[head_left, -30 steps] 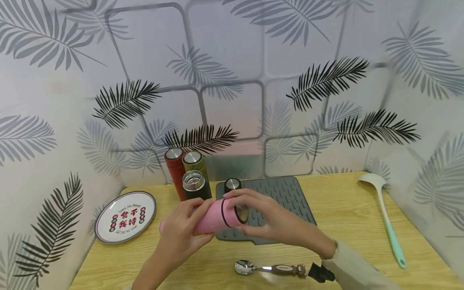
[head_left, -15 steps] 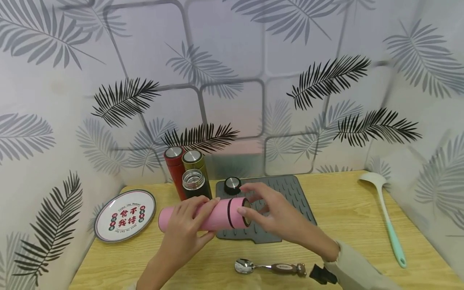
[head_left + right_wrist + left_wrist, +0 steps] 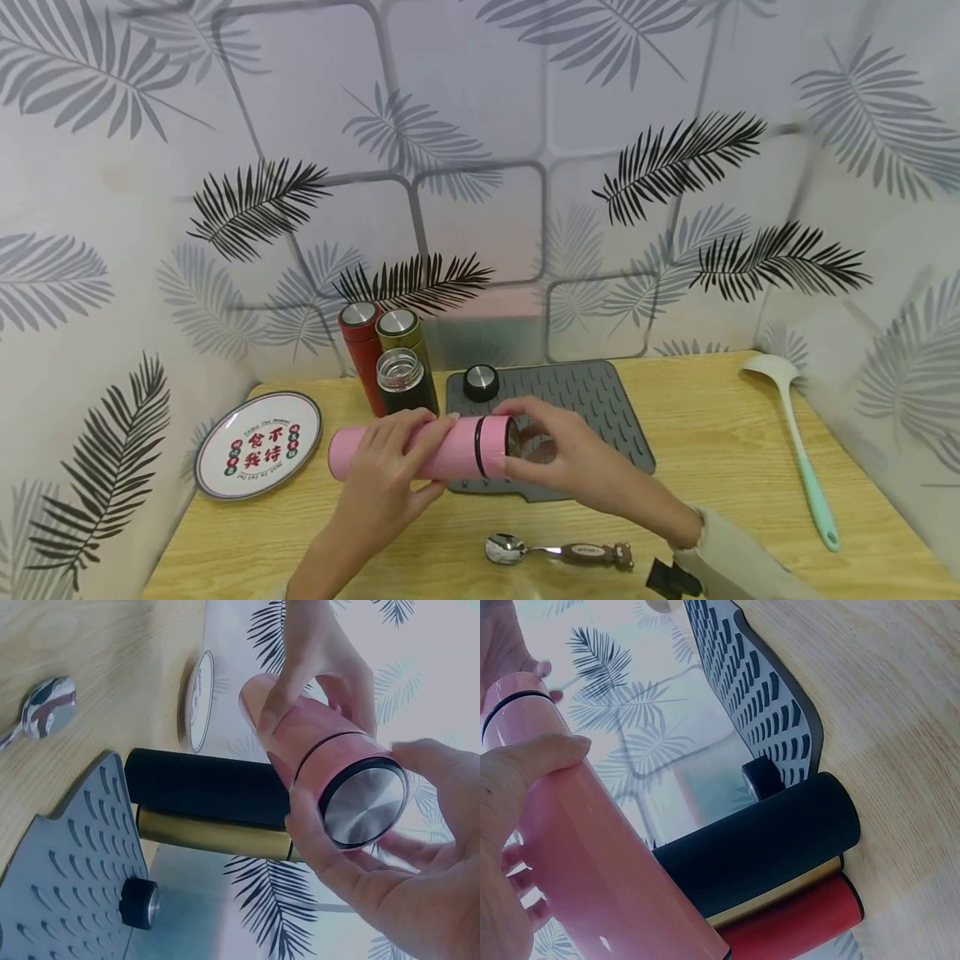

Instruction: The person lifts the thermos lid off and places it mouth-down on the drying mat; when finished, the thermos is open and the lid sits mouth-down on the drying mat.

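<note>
A pink thermos flask [image 3: 450, 450] lies sideways in the air, its lid end pointing right. My left hand [image 3: 393, 467] grips it round the body. At the other end my right hand [image 3: 558, 446] pinches the pink lid [image 3: 341, 769] between thumb and fingers; a dark ring separates lid and body. The lid's round metal top [image 3: 365, 806] shows in the right wrist view. Behind the flask stands a black thermos [image 3: 405, 383] with its mouth uncovered. A black lid with a metal top [image 3: 481, 382] sits on the grey drying mat [image 3: 592, 408].
Red [image 3: 362, 350] and gold [image 3: 401, 329] thermoses stand behind the black one. To the left is a white plate [image 3: 225, 467] with red lettering. A spoon [image 3: 558, 552] lies near the front, and a ladle [image 3: 806, 475] with a green handle lies at the right.
The pink flask has levelled out and shifted slightly right. My right hand loosened from the lid, turned, and took hold of it again.
</note>
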`<state>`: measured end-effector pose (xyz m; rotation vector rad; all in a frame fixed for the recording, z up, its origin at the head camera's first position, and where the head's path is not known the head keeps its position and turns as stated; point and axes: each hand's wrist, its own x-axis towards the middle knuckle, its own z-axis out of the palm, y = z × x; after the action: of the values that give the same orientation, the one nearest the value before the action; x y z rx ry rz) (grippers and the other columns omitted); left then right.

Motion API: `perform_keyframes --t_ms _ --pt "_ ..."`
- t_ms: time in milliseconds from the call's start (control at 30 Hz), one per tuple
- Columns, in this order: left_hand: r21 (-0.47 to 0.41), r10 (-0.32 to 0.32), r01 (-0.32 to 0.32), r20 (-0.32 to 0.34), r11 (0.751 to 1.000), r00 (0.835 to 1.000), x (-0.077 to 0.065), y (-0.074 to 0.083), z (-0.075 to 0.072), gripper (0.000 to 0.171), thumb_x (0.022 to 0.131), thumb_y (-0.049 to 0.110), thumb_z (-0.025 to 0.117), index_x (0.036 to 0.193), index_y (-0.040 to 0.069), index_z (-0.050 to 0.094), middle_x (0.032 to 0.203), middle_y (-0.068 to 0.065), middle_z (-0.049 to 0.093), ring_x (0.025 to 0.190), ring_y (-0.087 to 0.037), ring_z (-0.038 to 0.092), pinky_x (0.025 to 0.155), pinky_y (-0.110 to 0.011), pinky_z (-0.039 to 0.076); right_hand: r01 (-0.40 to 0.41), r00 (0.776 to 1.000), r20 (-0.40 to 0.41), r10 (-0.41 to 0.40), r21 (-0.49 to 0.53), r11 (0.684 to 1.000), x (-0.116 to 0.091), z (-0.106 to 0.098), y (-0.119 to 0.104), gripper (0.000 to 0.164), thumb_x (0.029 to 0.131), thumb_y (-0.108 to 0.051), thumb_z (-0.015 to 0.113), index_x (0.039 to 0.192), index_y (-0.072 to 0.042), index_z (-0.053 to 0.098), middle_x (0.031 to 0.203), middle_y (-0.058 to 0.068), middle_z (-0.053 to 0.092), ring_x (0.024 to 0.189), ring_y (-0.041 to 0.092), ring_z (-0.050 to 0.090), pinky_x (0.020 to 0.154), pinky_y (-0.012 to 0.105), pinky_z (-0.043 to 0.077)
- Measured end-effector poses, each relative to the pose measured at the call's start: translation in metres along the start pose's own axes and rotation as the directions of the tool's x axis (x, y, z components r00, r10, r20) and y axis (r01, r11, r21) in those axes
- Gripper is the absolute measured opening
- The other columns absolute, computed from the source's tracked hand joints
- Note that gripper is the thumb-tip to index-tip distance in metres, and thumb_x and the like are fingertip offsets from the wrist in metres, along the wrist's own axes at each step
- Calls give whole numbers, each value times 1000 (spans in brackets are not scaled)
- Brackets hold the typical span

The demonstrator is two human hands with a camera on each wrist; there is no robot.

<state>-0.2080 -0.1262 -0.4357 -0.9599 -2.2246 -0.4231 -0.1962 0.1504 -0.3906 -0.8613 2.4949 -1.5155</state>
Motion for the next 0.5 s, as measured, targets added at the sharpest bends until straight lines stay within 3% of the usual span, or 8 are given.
perform_keyframes --t_ms 133,233,333,400,500 --pt "13 -2 2 1 1000 1000 -1 -2 -1 85 64 23 101 141 20 64 125 -11 62 114 -30 60 97 -50 53 159 987 6 -160 -153 975 0 2 2 56 93 -17 81 142 -17 55 141 4 59 112 18 65 88 31 61" --pt "17 -6 6 5 1000 1000 -1 -2 -2 85 64 24 101 141 19 64 125 -11 62 114 -30 61 97 -50 53 286 956 21 -294 -310 907 -1 3 5 59 90 -9 82 142 -18 56 148 3 54 124 20 61 94 34 59" --pt "14 -15 15 9 1000 1000 -1 -2 -2 86 63 23 102 141 20 64 126 -11 62 115 -30 60 97 -50 53 355 925 25 -378 -406 842 -2 4 7 62 87 -9 85 141 -18 55 151 2 51 132 22 57 100 39 57" --pt "13 -17 17 9 1000 1000 -1 -1 -2 87 63 23 102 141 20 64 127 -10 62 115 -30 60 97 -50 53 354 923 5 -386 -407 842 -2 5 8 67 86 -15 87 144 -18 53 151 2 50 134 22 56 103 40 56" --pt "8 -14 14 5 1000 1000 0 0 -2 86 65 23 101 141 20 63 127 -10 62 115 -30 60 98 -50 53 299 940 -57 -337 -341 891 -1 7 7 76 87 -25 88 149 -17 46 150 3 51 128 19 59 101 38 57"
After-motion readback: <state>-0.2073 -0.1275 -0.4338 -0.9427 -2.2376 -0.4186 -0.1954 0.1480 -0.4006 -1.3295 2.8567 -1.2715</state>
